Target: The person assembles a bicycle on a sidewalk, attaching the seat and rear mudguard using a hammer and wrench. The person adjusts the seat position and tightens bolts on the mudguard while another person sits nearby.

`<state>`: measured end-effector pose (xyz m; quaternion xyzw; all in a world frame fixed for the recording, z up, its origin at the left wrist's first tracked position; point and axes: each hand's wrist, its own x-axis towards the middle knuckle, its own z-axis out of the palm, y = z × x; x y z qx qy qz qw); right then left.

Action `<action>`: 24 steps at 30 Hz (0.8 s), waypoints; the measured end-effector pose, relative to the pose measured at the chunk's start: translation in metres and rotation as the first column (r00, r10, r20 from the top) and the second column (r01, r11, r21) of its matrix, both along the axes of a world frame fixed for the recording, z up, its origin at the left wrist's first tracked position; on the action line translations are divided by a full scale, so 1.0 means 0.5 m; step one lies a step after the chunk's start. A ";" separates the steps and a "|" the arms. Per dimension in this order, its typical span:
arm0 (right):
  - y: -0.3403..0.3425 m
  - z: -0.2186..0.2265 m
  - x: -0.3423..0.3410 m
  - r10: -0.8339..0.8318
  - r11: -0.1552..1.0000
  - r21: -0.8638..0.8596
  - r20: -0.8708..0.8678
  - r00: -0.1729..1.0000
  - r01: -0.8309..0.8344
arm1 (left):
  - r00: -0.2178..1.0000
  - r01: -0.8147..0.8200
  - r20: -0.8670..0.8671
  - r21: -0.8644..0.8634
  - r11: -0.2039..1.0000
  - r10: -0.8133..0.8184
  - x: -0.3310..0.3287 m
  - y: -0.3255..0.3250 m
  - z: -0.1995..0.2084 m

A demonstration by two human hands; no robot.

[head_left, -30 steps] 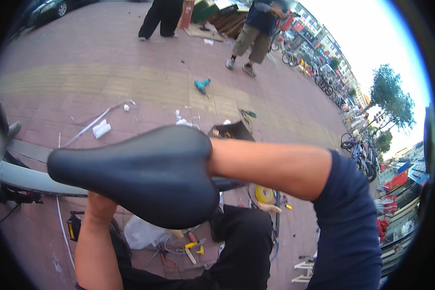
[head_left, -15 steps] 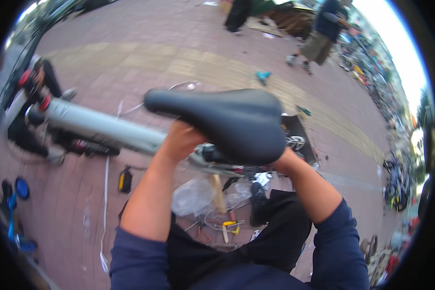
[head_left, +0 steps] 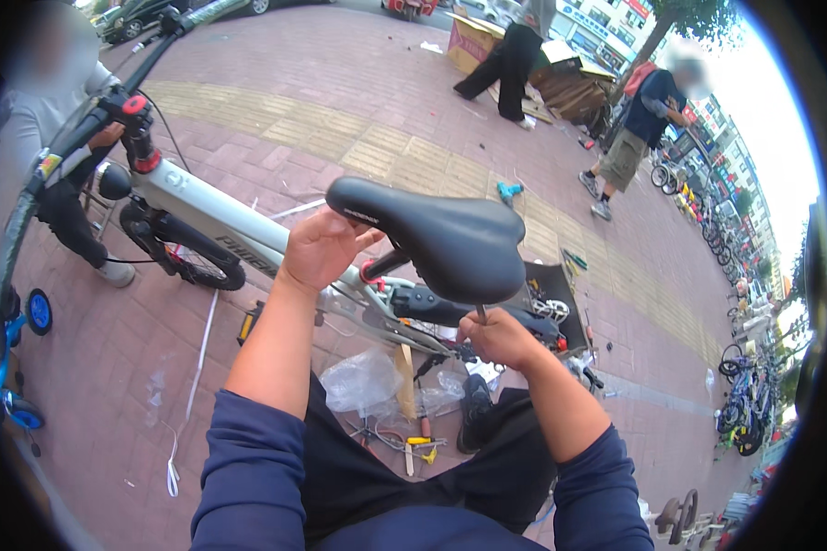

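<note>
A black bicycle saddle [head_left: 432, 230] sits on its seat post, above the pale grey frame [head_left: 216, 211] of a bicycle. My left hand [head_left: 323, 248] is at the near side of the saddle's nose, its fingers curled under the edge. Below the saddle's rear, my right hand [head_left: 498, 338] is closed around a thin metal tool [head_left: 481, 313] that points up to the underside. Its kind is hard to make out. A red clamp collar [head_left: 369, 273] rings the seat post. The saddle hides whatever the tool touches.
Beneath the bicycle lie clear plastic bags [head_left: 363, 381], yellow-handled tools [head_left: 423, 450] and a dark open tray [head_left: 560, 285]. At left a person [head_left: 60, 156] is by the handlebar [head_left: 87, 119]. Two people walk farther off, near flattened cardboard [head_left: 574, 92]. Parked bicycles [head_left: 744, 395] line the right.
My view has tilted up, showing more of the bicycle and street. My right hand has come out from behind the saddle's rear, with the thin tool now visible. The left hand's fingers have loosened somewhat.
</note>
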<state>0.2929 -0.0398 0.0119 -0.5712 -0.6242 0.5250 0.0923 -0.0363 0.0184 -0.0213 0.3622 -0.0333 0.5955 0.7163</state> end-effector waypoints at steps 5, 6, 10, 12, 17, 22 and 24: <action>-0.010 -0.007 -0.020 -0.030 0.998 -0.065 -0.057 0.998 0.026 | 0.999 -0.035 -0.007 -0.012 0.999 0.035 -0.052 -0.019 -0.009; -0.019 0.002 -0.019 -0.069 0.997 -0.046 -0.033 0.997 0.068 | 0.998 -0.052 -0.021 -0.021 0.998 0.052 -0.049 -0.023 -0.008; -0.071 0.034 -0.036 0.237 0.780 0.409 0.506 0.829 -0.473 | 0.993 -0.103 -0.066 -0.021 0.994 0.101 -0.061 -0.035 -0.013; -0.114 0.082 -0.033 0.350 0.601 0.653 0.302 0.887 -0.460 | 0.995 -0.099 -0.032 -0.052 0.994 0.097 -0.063 -0.043 -0.010; -0.160 0.284 -0.078 0.362 0.762 0.638 -0.557 0.748 0.107 | 0.891 -0.448 -0.001 -0.158 0.880 0.454 -0.072 -0.057 0.012; -0.083 0.256 -0.026 -0.022 0.970 0.139 -0.765 0.644 0.198 | 0.946 0.046 0.303 0.225 0.973 -0.115 -0.079 -0.109 0.033; -0.050 0.211 -0.006 -0.143 0.980 -0.046 -0.840 0.523 0.193 | 0.972 0.105 0.181 0.249 0.963 -0.152 -0.063 -0.114 0.034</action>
